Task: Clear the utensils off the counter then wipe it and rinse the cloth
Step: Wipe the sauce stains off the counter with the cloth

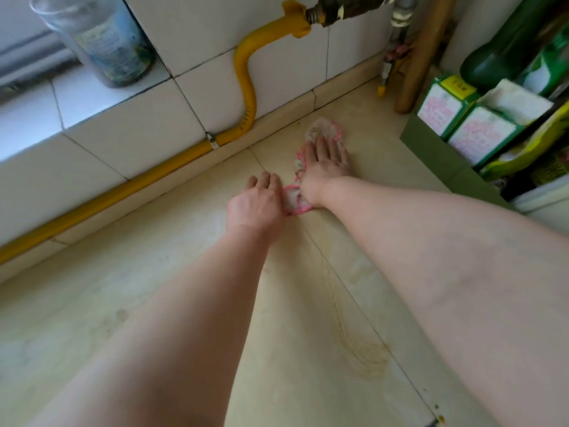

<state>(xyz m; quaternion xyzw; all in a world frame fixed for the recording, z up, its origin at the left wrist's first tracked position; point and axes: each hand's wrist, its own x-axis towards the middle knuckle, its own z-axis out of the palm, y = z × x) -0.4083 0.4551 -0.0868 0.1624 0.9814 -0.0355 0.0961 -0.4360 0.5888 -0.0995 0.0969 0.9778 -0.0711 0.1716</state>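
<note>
A pink-edged white cloth (323,131) lies spread on the beige counter (154,303) near the tiled back wall. My right hand (326,161) lies flat on top of the cloth, fingers stretched toward the wall, pressing it down. My left hand (255,201) rests palm down on the counter right beside it, its fingers touching the cloth's near corner (294,203). A yellowish stain (366,355) marks the counter between my forearms. No utensils are in sight.
A yellow gas pipe (243,97) runs along the wall base and bends upward. A clear jar (101,41) stands on the tiled window ledge at the left. Green boxes (471,127), a dark green bottle (505,47) and a wooden stick (421,57) crowd the right corner.
</note>
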